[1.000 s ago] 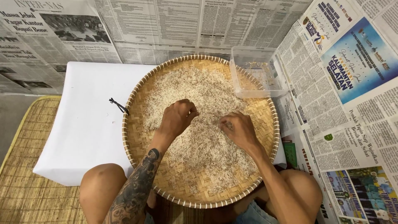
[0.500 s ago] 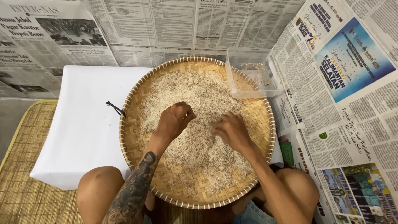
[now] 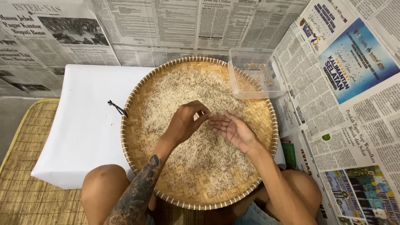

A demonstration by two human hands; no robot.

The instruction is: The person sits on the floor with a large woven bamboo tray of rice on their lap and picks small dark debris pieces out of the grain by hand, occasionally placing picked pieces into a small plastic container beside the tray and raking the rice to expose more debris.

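At the far left of the frame a woven straw mat (image 3: 25, 175) lies on the floor, partly under a white board (image 3: 79, 137) that fills the left-centre. A small black loop (image 3: 116, 107) sits on the board just beside the rim of the round woven tray (image 3: 137, 146). The tray takes up the middle of the frame, and a layer of rice grains (image 3: 187, 89) is spread over most of it. The tattooed left forearm rises from the lower centre; the left hand (image 3: 185, 123) hovers over the grains with its fingers (image 3: 200, 109) curled and the tips pressed together, pinching something too small to tell. Just to its right, the right hand (image 3: 233, 129) is held palm up, fingers loosely spread, tips nearly touching the left hand. A clear plastic box (image 3: 254, 75) rests on the tray's upper right rim. Newspaper sheets (image 3: 333, 104) cover the top and right of the frame.
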